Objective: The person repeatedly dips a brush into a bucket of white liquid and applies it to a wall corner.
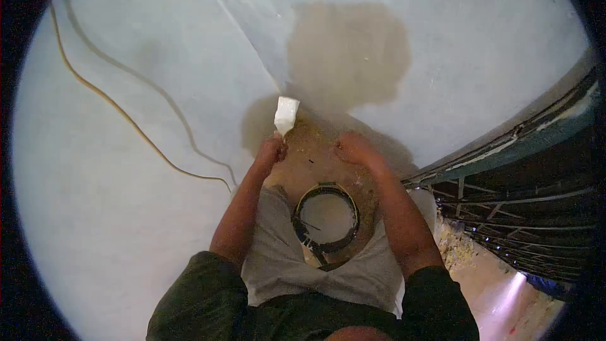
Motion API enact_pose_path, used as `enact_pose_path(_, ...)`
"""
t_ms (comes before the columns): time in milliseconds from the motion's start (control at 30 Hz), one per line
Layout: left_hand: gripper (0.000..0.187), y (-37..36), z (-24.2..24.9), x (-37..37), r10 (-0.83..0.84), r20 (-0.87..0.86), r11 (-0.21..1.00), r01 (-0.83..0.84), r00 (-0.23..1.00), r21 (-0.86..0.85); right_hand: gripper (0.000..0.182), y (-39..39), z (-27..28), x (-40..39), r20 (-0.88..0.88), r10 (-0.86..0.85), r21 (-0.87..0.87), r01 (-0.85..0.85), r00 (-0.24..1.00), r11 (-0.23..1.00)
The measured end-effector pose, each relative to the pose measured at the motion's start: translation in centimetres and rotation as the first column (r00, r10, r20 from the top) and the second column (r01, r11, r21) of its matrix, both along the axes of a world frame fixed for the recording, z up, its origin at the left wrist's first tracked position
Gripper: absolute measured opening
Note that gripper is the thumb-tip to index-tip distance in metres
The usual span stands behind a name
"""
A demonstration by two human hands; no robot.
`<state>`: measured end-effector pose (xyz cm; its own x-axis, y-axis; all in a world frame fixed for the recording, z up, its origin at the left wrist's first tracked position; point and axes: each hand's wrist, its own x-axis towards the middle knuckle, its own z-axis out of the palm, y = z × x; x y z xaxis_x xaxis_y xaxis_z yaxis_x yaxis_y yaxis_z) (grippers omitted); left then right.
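Observation:
A paintbrush with a wide head coated in white (286, 113) points upward from my left hand (271, 153), whose fingers are wrapped round its handle. The brush head shows in front of the corner where the pale walls meet the brown floor. My right hand (351, 148) is apart from the brush, its fingers curled; what it holds, if anything, is hidden. Below and between both hands, a round dark-rimmed bucket (356, 215) stands on the floor between my legs, with greyish-white liquid (327, 216) inside.
A yellowish cable (115, 107) hangs along the left wall (95, 215). Shadows fall on the wall ahead (454, 44). On the right are a dark opening with metal bars (524, 208) and rubble (456, 246) on the ground beyond.

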<state>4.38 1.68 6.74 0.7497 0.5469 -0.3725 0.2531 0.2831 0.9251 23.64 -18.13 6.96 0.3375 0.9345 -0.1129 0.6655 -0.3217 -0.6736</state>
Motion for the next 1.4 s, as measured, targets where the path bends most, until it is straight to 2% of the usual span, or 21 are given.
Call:
enact_pose_path(33,0.042,-0.1,-0.1,1.1,-0.008,-0.027,1.0,0.009,1.0,0.007,0.036,-0.2,-0.6,0.4,0.132,0.034,-0.068,-0.025,0.991,0.997)
enact_pose_path(67,0.043,-0.3,-0.5,2.2,-0.017,-0.051,1.0,0.018,0.999,0.014,0.036,-0.4,-0.3,0.7,0.125,0.033,-0.075,-0.023,0.992,0.997)
enact_pose_path(133,0.043,-0.9,-2.3,3.9,-0.066,-0.008,0.997,0.065,0.998,-0.041,0.038,-0.9,1.1,1.2,0.134,0.117,-0.285,-0.075,0.984,0.956)
enact_pose_path(233,0.043,-1.6,-4.9,6.4,-0.142,0.029,0.987,0.143,0.99,-0.067,0.039,-1.1,-0.3,2.3,0.184,0.196,-0.34,-0.125,0.963,0.932)
enact_pose_path(400,0.043,-2.7,-7.8,10.2,-0.157,0.018,0.988,0.157,0.987,0.011,0.04,-1.1,1.0,2.5,0.12,0.133,-0.371,-0.08,0.984,0.925)
enact_pose_path(433,0.044,-2.9,-8.7,10.9,-0.176,-0.198,0.913,0.235,0.964,0.332,0.04,-1.0,0.6,2.6,0.129,0.133,-0.354,-0.08,0.983,0.932)
enact_pose_path(467,0.046,-3.0,-9.6,11.4,-0.117,-0.397,0.726,0.351,0.91,0.591,0.04,-1.0,0.2,2.8,0.139,0.134,-0.338,-0.08,0.981,0.938)
enact_pose_path(600,0.05,-2.5,-11.7,10.3,-0.269,-0.271,0.793,0.372,0.924,0.482,0.041,-1.4,-1.3,2.7,0.168,0.147,-0.287,-0.094,0.975,0.953)
enact_pose_path(767,0.054,-1.6,-10.9,7.3,-0.162,-0.662,0.621,0.597,0.732,0.508,0.042,-1.3,2.3,2.2,0.084,0.199,-0.307,-0.165,0.976,0.937)
enact_pose_path(800,0.054,-1.4,-11.1,7.3,-0.159,-0.66,0.623,0.593,0.734,0.509,0.043,-1.0,3.4,2.1,0.057,0.203,-0.405,-0.164,0.978,0.899)
enact_pose_path(833,0.046,-1.2,-11.4,7.5,-0.202,-0.561,0.649,0.539,0.802,0.537,0.044,-0.8,3.9,1.9,0.028,0.203,-0.5,-0.162,0.979,0.851)
enact_pose_path(867,0.04,-0.9,-11.6,7.6,-0.24,-0.454,0.676,0.483,0.858,0.557,0.044,-0.8,3.5,2.0,0.028,0.204,-0.501,-0.163,0.979,0.85)
enact_pose_path(900,0.04,-1.1,-9.9,8.1,-0.241,-0.453,0.676,0.483,0.858,0.556,0.043,-1.0,2.4,2.2,0.052,0.222,-0.456,-0.175,0.974,0.872)
enact_pose_path(967,0.055,-1.4,-6.8,9.1,-0.019,-0.465,0.831,0.273,0.885,0.485,0.042,-1.0,0.1,2.4,0.072,0.242,-0.415,-0.192,0.968,0.889)
enact_pose_path(1000,0.055,-0.9,-6.7,9.5,-0.018,-0.467,0.834,0.271,0.884,0.481,0.041,-0.7,-0.9,2.6,0.073,0.27,-0.401,-0.219,0.96,0.889)
enact_pose_path(1067,0.053,-0.1,-6.3,10.2,0.028,-0.44,0.594,0.339,0.898,0.73,0.04,-0.7,-0.6,2.2,0.077,0.299,-0.388,-0.248,0.951,0.888)
enact_pose_path(1100,0.053,-0.6,-4.4,9.9,0.03,-0.438,0.595,0.336,0.899,0.73,0.041,-0.8,1.6,1.7,0.066,0.255,-0.413,-0.206,0.965,0.887)
enact_pose_path(1167,0.051,-2.7,2.4,9.5,0.008,-0.185,0.783,0.109,0.983,0.612,0.041,-0.7,2.5,1.4,0.061,0.211,-0.434,-0.164,0.976,0.886)
enact_pose_path(1300,0.046,-5.4,7.9,8.9,0.024,-0.22,0.846,0.097,0.975,0.524,0.042,-1.2,1.7,1.7,0.114,0.217,-0.448,-0.144,0.97,0.882)
enact_pose_path(1367,0.044,-6.4,8.5,9.0,0.032,-0.134,0.949,0.012,0.99,0.316,0.043,-1.5,1.9,1.7,0.102,0.234,-0.417,-0.173,0.967,0.893)
enact_pose_path(1400,0.044,-6.6,8.1,9.2,0.03,-0.133,0.949,0.014,0.991,0.315,0.043,-1.4,1.8,1.8,0.083,0.24,-0.47,-0.174,0.967,0.866)
